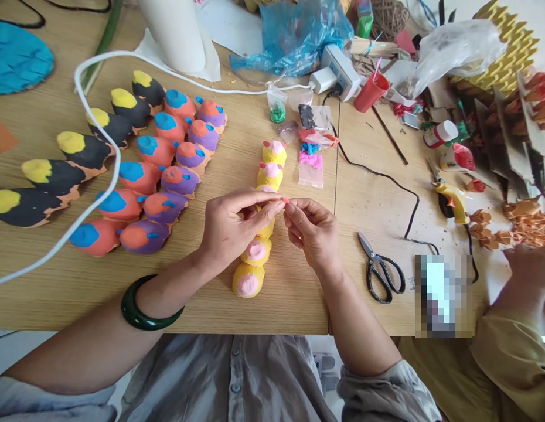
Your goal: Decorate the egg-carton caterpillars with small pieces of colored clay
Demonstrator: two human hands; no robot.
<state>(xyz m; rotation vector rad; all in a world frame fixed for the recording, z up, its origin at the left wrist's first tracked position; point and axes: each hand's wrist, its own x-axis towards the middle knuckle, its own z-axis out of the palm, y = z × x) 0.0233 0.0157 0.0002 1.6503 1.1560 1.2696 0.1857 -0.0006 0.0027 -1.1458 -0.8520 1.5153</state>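
Between my two hands is a small piece of red clay (285,200), pinched at the fingertips. My left hand (237,220) is closed with thumb and forefinger at the piece's left side. From the right, my right hand (311,225) pinches the same piece, its other fingers curled. Beneath them runs a row of yellow egg-carton cups (248,280) with pink patches on top. The far cups (273,153) also carry small red bits on their sides; my hands hide part of the middle ones.
Left stand rows of painted cups: black-yellow (81,143), orange-blue (130,177) and purple-orange (180,179). A white cable (118,158) crosses over them. Clay packets (311,161) lie behind the yellow row. Scissors (380,269) and a glue gun (450,199) lie right, near another person's hand (530,264).
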